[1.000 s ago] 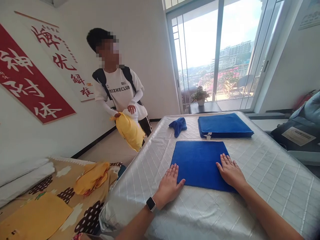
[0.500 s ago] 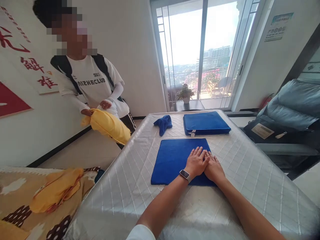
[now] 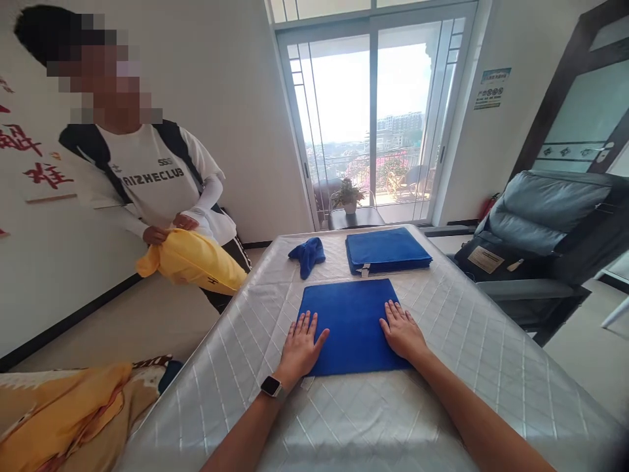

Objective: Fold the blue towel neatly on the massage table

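Observation:
A folded blue towel (image 3: 352,321) lies flat on the silver quilted table (image 3: 472,341) in front of me. My left hand (image 3: 301,346), with a smartwatch at the wrist, rests flat and open on the towel's near left corner. My right hand (image 3: 403,332) lies flat and open on its near right edge. Both sets of fingers are stretched out, and neither hand holds anything. Behind the towel sits a stack of folded blue towels (image 3: 387,250), with a crumpled blue cloth (image 3: 307,253) to its left.
A person (image 3: 147,190) stands left of the table holding a yellow bundle (image 3: 191,262). Yellow cloth (image 3: 59,419) lies on a patterned surface at the lower left. A dark recliner (image 3: 540,229) stands to the right. A potted plant (image 3: 348,196) sits before the glass door.
My hands were together at the towel's near right half a second ago; now they have spread apart to its left and right edges. The person with the yellow bundle appears closer and lower in view.

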`<state>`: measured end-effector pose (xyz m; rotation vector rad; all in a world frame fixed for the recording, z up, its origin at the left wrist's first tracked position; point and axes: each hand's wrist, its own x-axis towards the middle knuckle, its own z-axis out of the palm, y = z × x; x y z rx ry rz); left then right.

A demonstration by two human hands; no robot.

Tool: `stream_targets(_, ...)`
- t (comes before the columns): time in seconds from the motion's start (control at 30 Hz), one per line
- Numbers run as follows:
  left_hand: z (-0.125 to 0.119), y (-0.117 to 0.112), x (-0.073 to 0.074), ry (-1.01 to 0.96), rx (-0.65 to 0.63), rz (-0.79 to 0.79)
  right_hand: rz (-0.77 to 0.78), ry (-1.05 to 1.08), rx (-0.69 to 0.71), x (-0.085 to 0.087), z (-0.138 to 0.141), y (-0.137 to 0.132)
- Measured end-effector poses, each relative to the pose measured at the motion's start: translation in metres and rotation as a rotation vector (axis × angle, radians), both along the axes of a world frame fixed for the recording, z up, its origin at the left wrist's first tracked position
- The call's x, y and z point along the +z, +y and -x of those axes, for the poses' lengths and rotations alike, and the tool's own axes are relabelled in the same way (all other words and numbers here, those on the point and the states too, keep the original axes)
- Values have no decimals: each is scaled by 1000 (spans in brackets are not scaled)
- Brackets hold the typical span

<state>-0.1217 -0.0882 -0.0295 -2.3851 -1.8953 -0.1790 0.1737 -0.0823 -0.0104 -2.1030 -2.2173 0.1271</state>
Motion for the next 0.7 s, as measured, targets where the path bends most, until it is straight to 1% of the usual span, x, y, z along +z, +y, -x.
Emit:
stream_targets(0.07,12,-6,-5,14,44,-19,-4,-11,12,-1,-1,0)
stream_targets(0.17,13,-13,-5,0,100,10,-40,-45,49,-5,-4,1)
stream_targets(0.33,6,-16,4,-52,118,30,-52,-70,51,-11,-8,5)
stream_targets(0.53,8,-19,14,-102,109,62,-69,-71,36,-21,-12,9)
stream_targets(0.63,9,-18,17,-116,117,40,-122,-53,54,-21,-19,11)
stream_targets(0.7,11,-16,17,-132,135,1,-191,-27,81,-17,-24,16)
